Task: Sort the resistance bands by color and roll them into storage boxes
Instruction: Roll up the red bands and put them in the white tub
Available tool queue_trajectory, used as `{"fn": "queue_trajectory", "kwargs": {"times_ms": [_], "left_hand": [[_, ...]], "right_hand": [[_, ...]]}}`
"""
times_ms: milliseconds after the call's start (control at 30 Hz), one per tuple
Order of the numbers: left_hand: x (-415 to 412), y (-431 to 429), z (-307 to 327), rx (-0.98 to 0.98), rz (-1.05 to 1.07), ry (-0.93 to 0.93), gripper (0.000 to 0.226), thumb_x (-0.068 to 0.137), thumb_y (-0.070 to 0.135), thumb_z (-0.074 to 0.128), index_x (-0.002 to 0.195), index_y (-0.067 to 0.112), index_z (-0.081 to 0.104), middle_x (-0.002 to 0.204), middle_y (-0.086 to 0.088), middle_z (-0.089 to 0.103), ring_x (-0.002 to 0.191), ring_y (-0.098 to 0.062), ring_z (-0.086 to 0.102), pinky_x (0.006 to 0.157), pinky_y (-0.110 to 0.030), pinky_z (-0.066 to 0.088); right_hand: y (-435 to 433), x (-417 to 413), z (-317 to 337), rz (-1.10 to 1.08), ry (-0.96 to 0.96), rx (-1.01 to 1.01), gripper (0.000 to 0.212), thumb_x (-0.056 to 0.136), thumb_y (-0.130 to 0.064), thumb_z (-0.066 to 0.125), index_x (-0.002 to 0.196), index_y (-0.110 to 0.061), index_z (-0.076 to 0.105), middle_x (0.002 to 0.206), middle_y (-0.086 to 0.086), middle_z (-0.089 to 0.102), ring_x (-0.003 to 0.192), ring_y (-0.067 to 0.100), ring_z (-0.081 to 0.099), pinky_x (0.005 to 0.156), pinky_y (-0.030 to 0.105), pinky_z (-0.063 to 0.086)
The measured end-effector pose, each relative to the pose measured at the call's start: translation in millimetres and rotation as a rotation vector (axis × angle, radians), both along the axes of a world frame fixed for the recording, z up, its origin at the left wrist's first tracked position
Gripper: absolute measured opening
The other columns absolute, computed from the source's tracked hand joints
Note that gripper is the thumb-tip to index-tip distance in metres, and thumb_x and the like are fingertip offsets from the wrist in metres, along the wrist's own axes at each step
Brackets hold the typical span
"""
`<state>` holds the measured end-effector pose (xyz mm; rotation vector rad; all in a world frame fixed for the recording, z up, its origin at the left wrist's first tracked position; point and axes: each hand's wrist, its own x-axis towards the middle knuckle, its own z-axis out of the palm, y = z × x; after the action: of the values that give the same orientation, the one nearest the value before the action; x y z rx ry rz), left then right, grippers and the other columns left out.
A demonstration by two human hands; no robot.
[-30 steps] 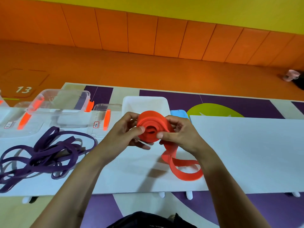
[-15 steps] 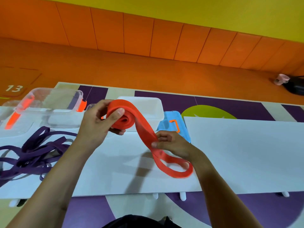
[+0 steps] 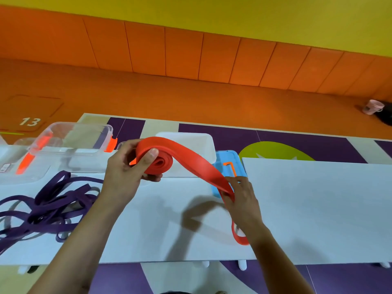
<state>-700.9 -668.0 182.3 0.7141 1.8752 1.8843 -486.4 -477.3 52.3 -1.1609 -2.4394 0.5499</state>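
Observation:
My left hand [image 3: 125, 172] grips the rolled part of a wide orange resistance band [image 3: 191, 160] above the white table [image 3: 307, 204], thumb pressed on the coil. The band's free length arcs down to the right, where my right hand [image 3: 241, 198] pinches it; its tail loops onto the table below my right wrist. A tangle of purple bands [image 3: 46, 206] lies on the table at the left. Behind my hands stands a white storage box [image 3: 201, 139], with a blue lid [image 3: 229, 158] beside it.
Clear storage boxes with orange latches [image 3: 70, 145] stand at the back left of the table. The table's right half is bare white surface. An orange floor and padded wall lie beyond; a pink cup [image 3: 373, 107] sits far right.
Both hands first held the coil together. My left hand then carried the roll left, and my right hand slid down the free length, stretching the band out to the right.

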Motion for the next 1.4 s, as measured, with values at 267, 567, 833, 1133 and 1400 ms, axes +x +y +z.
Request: {"fn": "queue_trajectory", "kwargs": {"times_ms": [267, 567, 833, 1133, 1400], "left_hand": [[-1, 8, 5, -0.009, -0.048, 0.062, 0.045, 0.082, 0.041, 0.071, 0.120, 0.019, 0.063, 0.108, -0.007, 0.070, 0.063, -0.032, 0.074, 0.056, -0.035, 0.061], [0, 5, 14, -0.152, -0.224, 0.170, 0.047, 0.082, 0.040, 0.074, 0.123, 0.020, 0.064, 0.105, -0.003, 0.070, 0.061, -0.033, 0.073, 0.058, -0.039, 0.063], [0, -4, 19, -0.178, -0.319, 0.201, 0.044, 0.078, 0.037, 0.077, 0.118, 0.023, 0.066, 0.098, 0.004, 0.071, 0.060, -0.033, 0.072, 0.058, -0.045, 0.062], [-10, -21, 24, -0.201, -0.314, 0.239, 0.046, 0.078, 0.040, 0.077, 0.119, 0.020, 0.067, 0.102, 0.000, 0.070, 0.060, -0.034, 0.071, 0.056, -0.041, 0.062], [-9, -22, 16, -0.176, -0.311, 0.222, 0.045, 0.078, 0.037, 0.078, 0.119, 0.022, 0.068, 0.104, 0.003, 0.072, 0.062, -0.033, 0.072, 0.059, -0.045, 0.062]], "right_hand": [[2, 5, 21, -0.003, 0.088, -0.399, 0.022, 0.083, -0.020, 0.076, 0.085, -0.027, 0.056, 0.066, -0.011, 0.054, 0.059, 0.005, 0.050, 0.061, 0.030, 0.043], [-20, 11, 18, 0.506, -0.376, -0.889, 0.043, 0.072, -0.013, 0.087, 0.109, -0.026, 0.071, 0.102, -0.006, 0.074, 0.094, 0.012, 0.070, 0.087, 0.024, 0.057], [-12, -36, 66, 0.205, 0.412, -0.560, 0.019, 0.096, -0.031, 0.069, 0.116, -0.032, 0.068, 0.108, -0.011, 0.071, 0.104, 0.002, 0.065, 0.089, 0.020, 0.050], [-29, -61, 95, 0.420, 0.407, -0.604, 0.031, 0.096, -0.047, 0.064, 0.080, -0.021, 0.066, 0.071, -0.007, 0.058, 0.072, 0.010, 0.055, 0.074, 0.037, 0.049], [-16, -49, 134, 0.420, 0.285, -0.382, 0.048, 0.085, -0.071, 0.053, 0.080, -0.025, 0.063, 0.070, 0.005, 0.055, 0.065, 0.014, 0.048, 0.065, 0.038, 0.042]]}}
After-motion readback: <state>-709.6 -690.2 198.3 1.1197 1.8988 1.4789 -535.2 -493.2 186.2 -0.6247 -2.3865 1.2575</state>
